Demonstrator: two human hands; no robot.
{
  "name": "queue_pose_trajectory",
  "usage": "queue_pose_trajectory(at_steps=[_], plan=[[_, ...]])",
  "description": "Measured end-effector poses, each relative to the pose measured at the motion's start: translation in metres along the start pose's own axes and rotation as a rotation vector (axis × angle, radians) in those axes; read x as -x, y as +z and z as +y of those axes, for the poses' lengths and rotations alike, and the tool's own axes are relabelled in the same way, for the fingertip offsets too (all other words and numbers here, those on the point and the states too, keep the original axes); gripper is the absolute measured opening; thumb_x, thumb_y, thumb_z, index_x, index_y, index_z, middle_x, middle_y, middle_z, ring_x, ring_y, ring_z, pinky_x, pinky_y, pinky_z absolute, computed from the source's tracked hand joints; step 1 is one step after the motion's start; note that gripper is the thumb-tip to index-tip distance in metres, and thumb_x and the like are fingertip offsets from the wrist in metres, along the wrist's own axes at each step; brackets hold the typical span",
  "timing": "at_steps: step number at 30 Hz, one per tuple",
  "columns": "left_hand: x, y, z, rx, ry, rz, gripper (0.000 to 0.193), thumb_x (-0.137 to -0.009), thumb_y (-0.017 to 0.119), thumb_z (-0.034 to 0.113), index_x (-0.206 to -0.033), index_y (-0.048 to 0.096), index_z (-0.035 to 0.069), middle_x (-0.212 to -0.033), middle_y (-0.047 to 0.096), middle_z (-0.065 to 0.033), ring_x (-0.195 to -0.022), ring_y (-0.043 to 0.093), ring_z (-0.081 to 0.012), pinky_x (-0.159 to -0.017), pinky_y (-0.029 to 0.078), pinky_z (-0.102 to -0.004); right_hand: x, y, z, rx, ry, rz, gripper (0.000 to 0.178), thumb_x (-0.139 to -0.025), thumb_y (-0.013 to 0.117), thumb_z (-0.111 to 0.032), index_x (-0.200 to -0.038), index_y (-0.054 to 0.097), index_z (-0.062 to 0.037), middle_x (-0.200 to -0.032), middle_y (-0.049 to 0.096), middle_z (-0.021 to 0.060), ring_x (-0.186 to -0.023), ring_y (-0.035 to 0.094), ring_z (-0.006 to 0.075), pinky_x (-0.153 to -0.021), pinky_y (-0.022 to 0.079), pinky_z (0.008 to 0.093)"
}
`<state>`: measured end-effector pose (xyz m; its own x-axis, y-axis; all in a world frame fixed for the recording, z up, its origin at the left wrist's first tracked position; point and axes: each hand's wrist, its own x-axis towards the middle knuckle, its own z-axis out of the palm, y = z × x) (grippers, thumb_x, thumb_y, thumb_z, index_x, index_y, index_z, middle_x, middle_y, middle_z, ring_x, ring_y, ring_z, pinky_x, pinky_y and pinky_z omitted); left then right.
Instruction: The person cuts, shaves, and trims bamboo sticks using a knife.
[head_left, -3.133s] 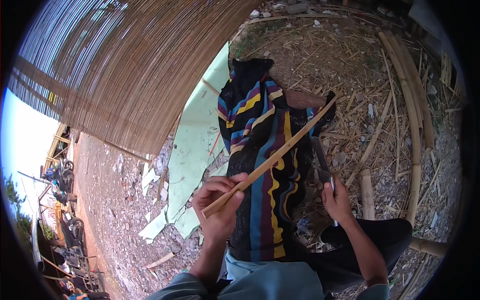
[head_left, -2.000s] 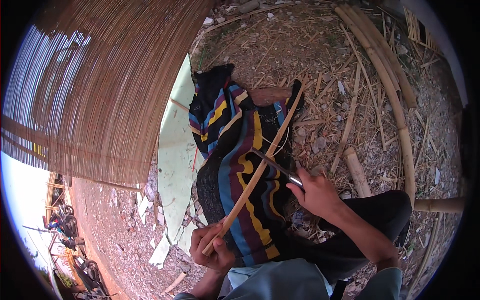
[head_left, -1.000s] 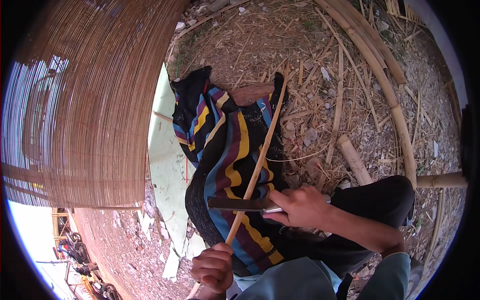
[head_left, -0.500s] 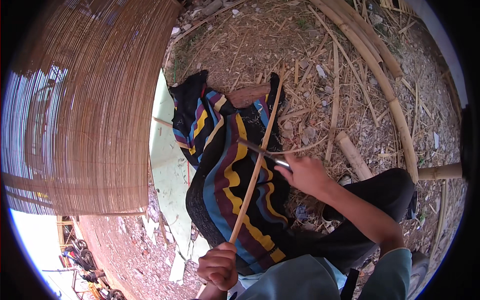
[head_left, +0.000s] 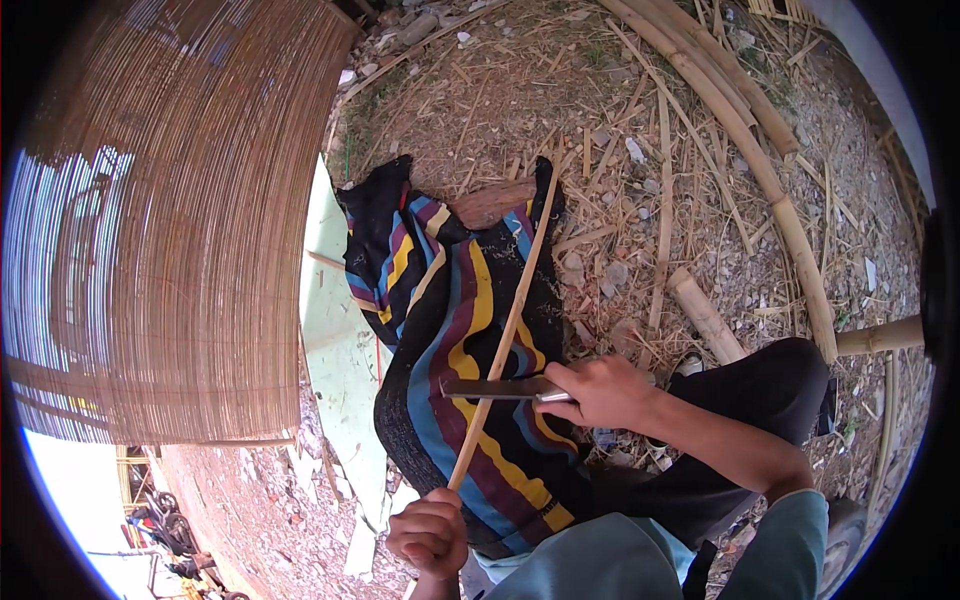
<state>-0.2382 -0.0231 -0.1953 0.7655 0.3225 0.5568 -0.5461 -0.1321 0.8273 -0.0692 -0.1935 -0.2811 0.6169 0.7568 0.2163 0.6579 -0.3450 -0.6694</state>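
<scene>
The person's left hand (head_left: 428, 533), between six and seven o'clock in the view, has its fingers clamped around the lower end of a long, narrow, pale tan wooden strip (head_left: 508, 338). From that fist the strip slants away toward one o'clock, its far tip lying over a dark corner of a black knitted cloth with blue, maroon and yellow stripes (head_left: 415, 400). The right hand (head_left: 605, 392), at four o'clock, has its fingers closed on the silvery handle of a dark, straight-bladed knife (head_left: 515, 389). The blade points toward nine o'clock and crosses the strip; whether its edge bites into the wood cannot be told. The striped cloth spreads beneath both, from the person's lap up toward twelve o'clock, where a reddish-brown wood block (head_left: 495, 204) sits beside it. A pale green flat sheet (head_left: 335, 350) lies at eight o'clock from the centre, next to the cloth, and a brown slatted screen (head_left: 180, 240) hangs between nine and ten. At three o'clock a short, thick bamboo piece (head_left: 706, 316) lies on the litter-strewn ground (head_left: 470, 90), and long, pale bamboo poles (head_left: 760, 180) curve past at two. The person's black-trousered leg (head_left: 740, 400) is bent at four o'clock.
</scene>
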Motion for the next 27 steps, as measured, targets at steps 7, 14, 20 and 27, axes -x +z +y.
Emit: queue_pose_trajectory(at_steps=[7, 14, 20, 27], plan=[[0.002, 0.004, -0.004, 0.007, 0.018, 0.004, 0.057, -0.098, 0.033, 0.028, -0.045, 0.020, 0.014, -0.042, 0.026, -0.0015, -0.037, 0.031, -0.0132, -0.046, 0.032, -0.0273, -0.020, -0.013, 0.033, 0.182, 0.241, 0.009, 0.038, -0.089, 0.049, -0.043, -0.092, 0.050, -0.0051, -0.053, 0.057, 0.0142, -0.049, 0.060, 0.0347, -0.044, 0.049, 0.0432], [0.000, 0.002, -0.005, 0.023, 0.065, 0.005, 0.052, -0.098, 0.029, 0.027, -0.048, 0.024, 0.014, -0.043, 0.025, -0.0016, -0.041, 0.032, -0.0146, -0.047, 0.031, -0.0288, 0.011, 0.004, -0.026, -0.073, -0.053, -0.029, 0.037, -0.086, 0.054, -0.044, -0.085, 0.047, -0.0077, -0.050, 0.054, 0.0099, -0.047, 0.059, 0.0325, -0.043, 0.048, 0.0420], [0.007, 0.006, -0.006, 0.002, 0.038, 0.062, 0.054, -0.098, 0.034, 0.027, -0.046, 0.023, 0.013, -0.041, 0.026, -0.0001, -0.036, 0.030, -0.0139, -0.044, 0.030, -0.0296, -0.014, -0.009, 0.047, 0.203, 0.430, 0.025, 0.037, -0.090, 0.048, -0.042, -0.094, 0.050, -0.0050, -0.059, 0.060, 0.0141, -0.055, 0.061, 0.0351, -0.049, 0.050, 0.0446], [-0.007, 0.019, -0.003, -0.019, 0.161, 0.074, 0.052, -0.097, 0.035, 0.025, -0.048, 0.025, 0.011, -0.042, 0.027, -0.0014, -0.034, 0.029, -0.0140, -0.040, 0.030, -0.0289, 0.009, -0.011, -0.023, -0.086, -0.025, 0.028, 0.036, -0.086, 0.056, -0.042, -0.085, 0.049, -0.0065, -0.053, 0.056, 0.0122, -0.046, 0.058, 0.0328, -0.042, 0.047, 0.0397]])
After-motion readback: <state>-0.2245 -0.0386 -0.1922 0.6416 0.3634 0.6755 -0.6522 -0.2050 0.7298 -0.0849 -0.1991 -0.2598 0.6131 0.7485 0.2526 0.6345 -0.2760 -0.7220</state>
